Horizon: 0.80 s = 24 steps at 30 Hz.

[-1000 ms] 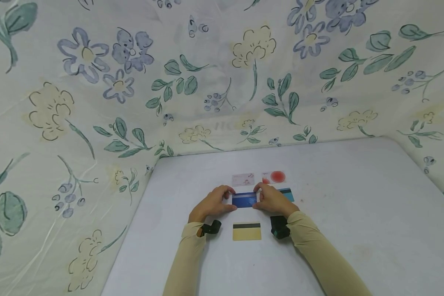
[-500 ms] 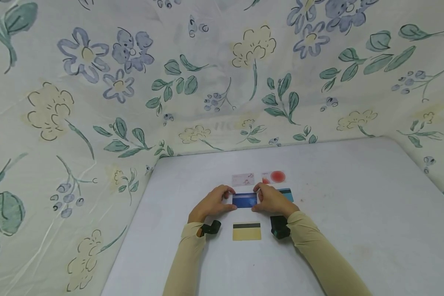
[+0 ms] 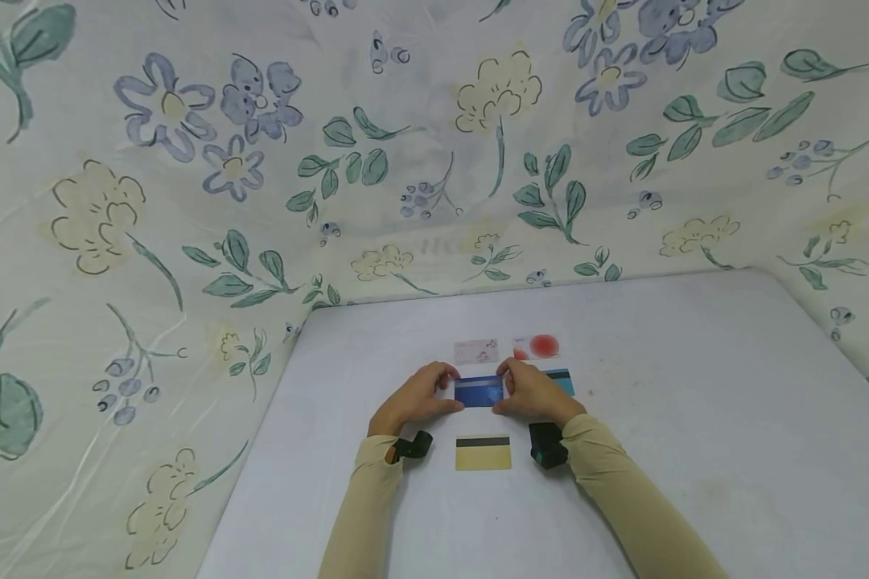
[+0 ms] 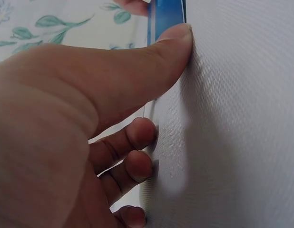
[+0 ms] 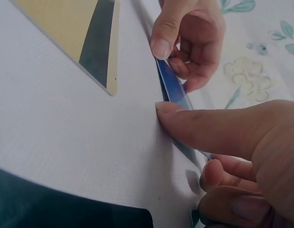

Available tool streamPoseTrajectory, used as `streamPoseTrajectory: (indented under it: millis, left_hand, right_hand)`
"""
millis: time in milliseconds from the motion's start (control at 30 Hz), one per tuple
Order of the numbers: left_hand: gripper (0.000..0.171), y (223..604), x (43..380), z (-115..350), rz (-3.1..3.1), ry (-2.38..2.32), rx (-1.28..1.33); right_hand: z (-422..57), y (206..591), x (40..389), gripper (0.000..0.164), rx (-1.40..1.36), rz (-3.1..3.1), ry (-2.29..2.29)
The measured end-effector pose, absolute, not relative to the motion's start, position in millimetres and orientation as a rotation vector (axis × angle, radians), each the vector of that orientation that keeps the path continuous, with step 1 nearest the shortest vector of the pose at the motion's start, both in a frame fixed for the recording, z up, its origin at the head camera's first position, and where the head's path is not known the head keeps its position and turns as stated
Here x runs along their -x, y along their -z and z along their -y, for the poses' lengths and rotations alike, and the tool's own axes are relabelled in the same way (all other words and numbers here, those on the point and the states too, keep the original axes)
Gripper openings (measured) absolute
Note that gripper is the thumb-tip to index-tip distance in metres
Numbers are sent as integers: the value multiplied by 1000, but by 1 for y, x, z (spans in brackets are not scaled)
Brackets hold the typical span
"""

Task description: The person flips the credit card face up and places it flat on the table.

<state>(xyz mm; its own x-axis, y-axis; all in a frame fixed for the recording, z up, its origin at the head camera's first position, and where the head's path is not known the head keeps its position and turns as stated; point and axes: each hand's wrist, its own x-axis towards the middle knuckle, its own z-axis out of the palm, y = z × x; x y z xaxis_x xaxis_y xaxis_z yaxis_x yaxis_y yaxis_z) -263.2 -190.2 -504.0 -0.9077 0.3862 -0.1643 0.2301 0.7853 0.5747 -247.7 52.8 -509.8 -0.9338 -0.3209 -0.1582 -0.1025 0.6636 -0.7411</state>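
Fingers [image 4: 141, 134] of the left hand [image 3: 418, 397] and right hand [image 3: 536, 392] at the two ends of a glossy, rectangular, blue card [image 3: 479, 392]. On each side, thumb and index finger are parted by about the card's short side and grip it: index fingertip at the far corner, thumb at the near corner. In the left wrist view, the remaining fingers of that hand are bent, tips close to the table surface. The blue card lies lengthwise between the hands, a pale stripe near its far edge; whether its underside touches the white, fine-textured table [image 3: 695, 418] cannot be told.

Nearer the person, well apart from the hands, lies a yellow rectangular card [image 3: 483, 457] with a black stripe. A teal rectangular card [image 3: 563, 381], also black-striped, is partly covered by the right hand. Beyond the hands lie a pale pink rectangular card [image 3: 476, 351] and, to its right, a white rectangular card with a red disc [image 3: 545, 346]. Both forearms wear beige fabric sleeves [image 3: 626, 490]; a white cloth printed with flowers [image 3: 434, 217] rises behind the table.
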Motion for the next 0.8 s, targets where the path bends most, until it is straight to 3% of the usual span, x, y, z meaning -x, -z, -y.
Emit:
streamPoseTrajectory:
  millis: [800]
  left_hand:
    - [62, 501, 263, 180, -2736, -749, -535]
  right_hand:
    - [-54, 504, 249, 60, 455, -2632, 1150]
